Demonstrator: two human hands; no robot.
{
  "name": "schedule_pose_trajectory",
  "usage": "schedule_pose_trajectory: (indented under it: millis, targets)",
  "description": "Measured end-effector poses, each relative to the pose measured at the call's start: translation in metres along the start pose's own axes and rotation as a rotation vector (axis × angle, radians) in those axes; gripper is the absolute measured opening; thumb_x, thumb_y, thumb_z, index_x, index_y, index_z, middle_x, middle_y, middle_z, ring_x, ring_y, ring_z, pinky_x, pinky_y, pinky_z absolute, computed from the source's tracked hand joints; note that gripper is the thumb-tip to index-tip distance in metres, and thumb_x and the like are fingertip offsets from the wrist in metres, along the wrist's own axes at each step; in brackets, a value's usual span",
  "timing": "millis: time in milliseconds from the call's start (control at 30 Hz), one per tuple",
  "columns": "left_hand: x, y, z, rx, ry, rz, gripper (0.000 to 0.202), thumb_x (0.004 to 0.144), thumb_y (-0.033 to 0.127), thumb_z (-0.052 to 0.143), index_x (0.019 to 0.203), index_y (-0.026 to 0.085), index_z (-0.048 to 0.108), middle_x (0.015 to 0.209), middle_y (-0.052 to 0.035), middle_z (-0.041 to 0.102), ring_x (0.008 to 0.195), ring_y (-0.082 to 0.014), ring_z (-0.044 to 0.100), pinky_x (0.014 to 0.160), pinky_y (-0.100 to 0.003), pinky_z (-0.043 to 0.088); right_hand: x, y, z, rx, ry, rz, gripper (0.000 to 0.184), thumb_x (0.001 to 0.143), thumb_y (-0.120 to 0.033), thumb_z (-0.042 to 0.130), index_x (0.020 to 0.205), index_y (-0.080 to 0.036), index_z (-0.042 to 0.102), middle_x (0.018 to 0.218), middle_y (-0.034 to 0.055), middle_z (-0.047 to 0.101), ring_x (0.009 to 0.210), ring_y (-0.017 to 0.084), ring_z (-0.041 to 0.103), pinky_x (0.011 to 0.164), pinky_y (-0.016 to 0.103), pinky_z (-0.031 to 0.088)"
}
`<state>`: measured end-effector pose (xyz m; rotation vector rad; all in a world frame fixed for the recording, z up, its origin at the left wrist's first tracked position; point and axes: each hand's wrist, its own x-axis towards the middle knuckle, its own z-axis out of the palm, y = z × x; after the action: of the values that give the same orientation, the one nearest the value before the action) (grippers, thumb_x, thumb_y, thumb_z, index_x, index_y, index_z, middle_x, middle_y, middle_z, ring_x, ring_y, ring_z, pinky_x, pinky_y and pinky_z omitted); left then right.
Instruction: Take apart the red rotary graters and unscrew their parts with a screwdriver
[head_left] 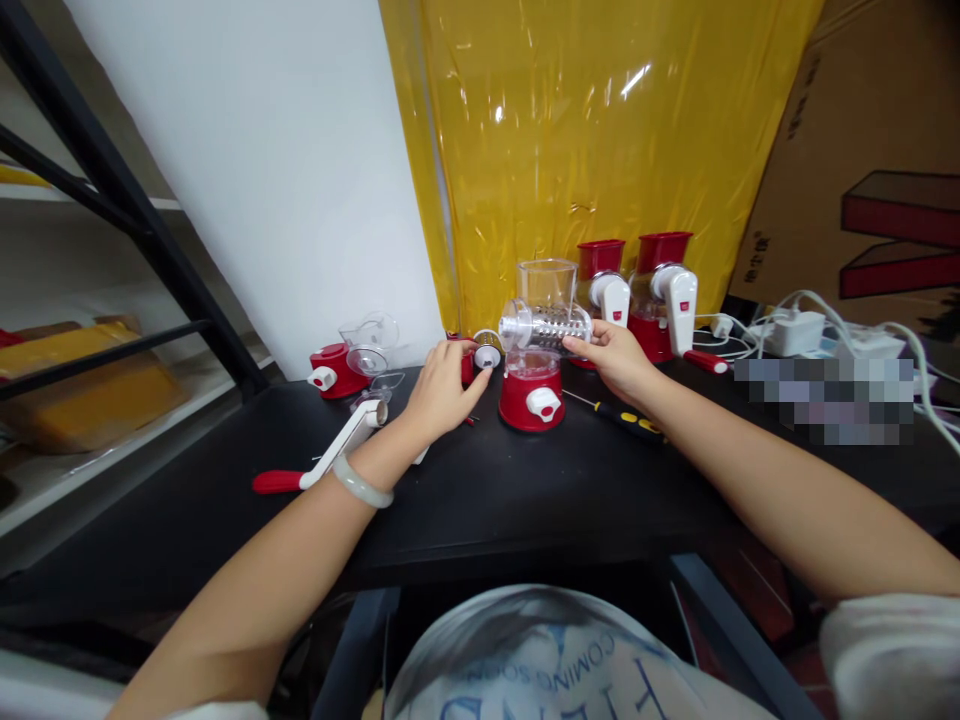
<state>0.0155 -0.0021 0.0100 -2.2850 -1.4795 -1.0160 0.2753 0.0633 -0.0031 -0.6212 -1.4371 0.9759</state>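
A rotary grater with a red base [529,405] and white knob stands upright in front of me. Its clear plastic housing [547,280] sits on top, with a perforated metal grating drum [559,325] lying across it. My right hand [619,357] pinches the drum's right end between thumb and fingers. To the left of the base, my left hand [450,385] has its fingers apart, thumb and fingertips beside another metal drum with a white hub [487,352]. A red part behind that hand is mostly hidden. Contact between the left fingers and these parts is unclear.
A white crank with a red handle [277,482] lies to the left, near another red base [337,370] and clear parts [371,345]. A screwdriver [630,420] lies right. Two graters with red hoppers [664,250] stand behind, by white chargers and cables [799,330].
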Motion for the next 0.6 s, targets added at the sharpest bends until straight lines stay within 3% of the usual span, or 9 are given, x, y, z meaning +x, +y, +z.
schedule_pose_trajectory:
  millis: [233, 333, 600]
  targets:
    - [-0.012, 0.021, 0.012, -0.360, -0.175, 0.100, 0.075, 0.088, 0.050, 0.054, 0.149, 0.022, 0.021, 0.149, -0.0151, 0.039, 0.134, -0.0284, 0.042, 0.108, -0.047, 0.039, -0.001, -0.001, 0.001, 0.000, -0.013, 0.015, 0.040, 0.062, -0.041, 0.083, 0.092, -0.019, 0.071, 0.097, 0.0052, 0.075, 0.093, 0.021, 0.068, 0.093, 0.038, 0.049]
    - [-0.015, 0.023, 0.017, -0.380, -0.204, 0.099, 0.085, 0.085, 0.052, 0.058, 0.152, 0.024, 0.012, 0.153, -0.0149, 0.034, 0.137, -0.0291, 0.039, 0.109, -0.048, 0.038, -0.001, 0.000, 0.000, 0.005, -0.014, 0.014, 0.040, 0.061, -0.043, 0.084, 0.090, -0.019, 0.070, 0.096, 0.0051, 0.075, 0.092, 0.021, 0.068, 0.094, 0.040, 0.049]
    - [-0.015, 0.015, 0.024, -0.327, -0.177, 0.108, 0.091, 0.083, 0.054, 0.059, 0.153, 0.024, 0.009, 0.156, -0.0159, 0.026, 0.140, -0.0310, 0.033, 0.112, -0.051, 0.033, 0.001, 0.003, 0.000, 0.063, -0.035, 0.037, 0.040, 0.059, -0.045, 0.084, 0.087, -0.020, 0.070, 0.090, 0.0037, 0.074, 0.088, 0.020, 0.067, 0.093, 0.039, 0.048]
